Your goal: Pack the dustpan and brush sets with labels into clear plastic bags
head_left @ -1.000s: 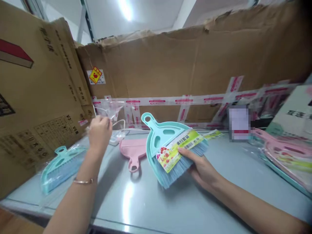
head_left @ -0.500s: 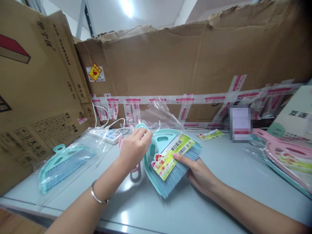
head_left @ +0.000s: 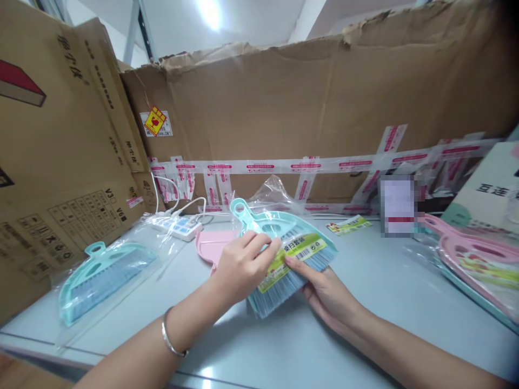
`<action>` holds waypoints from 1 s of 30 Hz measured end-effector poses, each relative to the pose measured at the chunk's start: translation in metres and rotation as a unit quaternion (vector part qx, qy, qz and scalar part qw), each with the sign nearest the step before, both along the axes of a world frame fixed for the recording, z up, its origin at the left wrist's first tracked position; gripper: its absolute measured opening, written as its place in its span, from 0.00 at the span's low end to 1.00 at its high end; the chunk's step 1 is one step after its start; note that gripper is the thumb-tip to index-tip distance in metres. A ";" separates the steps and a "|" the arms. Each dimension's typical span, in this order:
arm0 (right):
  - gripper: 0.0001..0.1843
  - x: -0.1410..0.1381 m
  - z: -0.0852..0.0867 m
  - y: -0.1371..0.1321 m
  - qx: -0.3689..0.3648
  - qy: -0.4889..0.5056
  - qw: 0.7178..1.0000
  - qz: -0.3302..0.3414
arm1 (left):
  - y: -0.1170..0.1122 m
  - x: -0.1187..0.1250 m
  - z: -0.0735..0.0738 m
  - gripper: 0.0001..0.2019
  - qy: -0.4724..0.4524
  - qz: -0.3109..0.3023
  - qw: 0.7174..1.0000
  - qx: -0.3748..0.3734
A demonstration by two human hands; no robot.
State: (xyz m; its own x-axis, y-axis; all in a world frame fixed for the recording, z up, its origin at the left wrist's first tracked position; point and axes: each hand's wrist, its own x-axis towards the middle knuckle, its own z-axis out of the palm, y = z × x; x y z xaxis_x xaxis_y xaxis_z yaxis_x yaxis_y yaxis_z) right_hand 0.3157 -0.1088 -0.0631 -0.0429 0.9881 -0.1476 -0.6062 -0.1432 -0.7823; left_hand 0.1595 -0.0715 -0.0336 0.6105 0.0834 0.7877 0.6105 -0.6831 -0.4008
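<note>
My right hand (head_left: 326, 292) holds a teal dustpan-and-brush set (head_left: 284, 254) by its blue bristle end, thumb on the yellow-green label. My left hand (head_left: 243, 265) grips a clear plastic bag (head_left: 270, 192) that is drawn over the set's handle end, fingers closed on the film over the pan. The set is tilted, handle pointing away from me. A pink dustpan (head_left: 211, 244) lies on the grey table (head_left: 292, 346) just behind my left hand.
A bagged teal brush set (head_left: 103, 275) lies at the left. A white power strip (head_left: 180, 227) with cables sits near the taped cardboard wall (head_left: 304, 119). Pink bagged sets (head_left: 478, 259) pile at the right, beside a loose label (head_left: 348, 224).
My left hand brought the clear bag from the far left over to the teal set and pulled it down over the handle. My right hand kept its hold.
</note>
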 end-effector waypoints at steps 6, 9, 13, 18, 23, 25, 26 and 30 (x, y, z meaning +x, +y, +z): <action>0.39 -0.001 -0.001 -0.002 -0.035 0.014 0.999 0.038 | 0.003 -0.001 0.003 0.04 -0.060 0.025 0.997 -0.033; 0.39 -0.002 0.000 -0.004 -0.047 0.019 0.998 0.042 | 0.002 -0.002 0.002 0.04 -0.055 0.003 0.998 -0.019; 0.36 0.000 0.002 -0.002 -0.051 0.039 0.997 0.033 | -0.001 -0.003 0.002 0.05 0.004 -0.034 0.999 0.010; 0.29 0.005 0.003 0.003 -0.062 0.068 0.995 0.024 | -0.001 -0.005 0.004 0.05 -0.002 -0.016 1.000 0.003; 0.29 0.005 0.001 0.003 -0.068 0.060 0.995 0.034 | 0.001 -0.002 -0.002 0.05 -0.054 0.004 0.998 -0.040; 0.30 0.004 0.001 0.003 -0.059 0.059 0.996 0.041 | 0.001 -0.002 -0.004 0.04 -0.037 -0.011 0.999 -0.039; 0.31 0.004 0.001 0.003 -0.055 0.058 0.996 0.043 | 0.000 -0.002 -0.004 0.04 -0.026 -0.017 0.999 -0.035; 0.32 0.005 0.004 0.003 -0.056 0.059 0.996 0.029 | -0.002 -0.002 -0.001 0.03 0.042 -0.052 0.998 -0.003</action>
State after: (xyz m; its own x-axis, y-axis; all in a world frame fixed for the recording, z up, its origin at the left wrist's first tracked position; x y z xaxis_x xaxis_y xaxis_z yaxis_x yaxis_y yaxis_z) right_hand 0.3204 -0.1057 -0.0595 -0.1230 0.9610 -0.2476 -0.6817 -0.2632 -0.6827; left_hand 0.1573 -0.0738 -0.0349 0.6802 0.0213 0.7327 0.5003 -0.7441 -0.4428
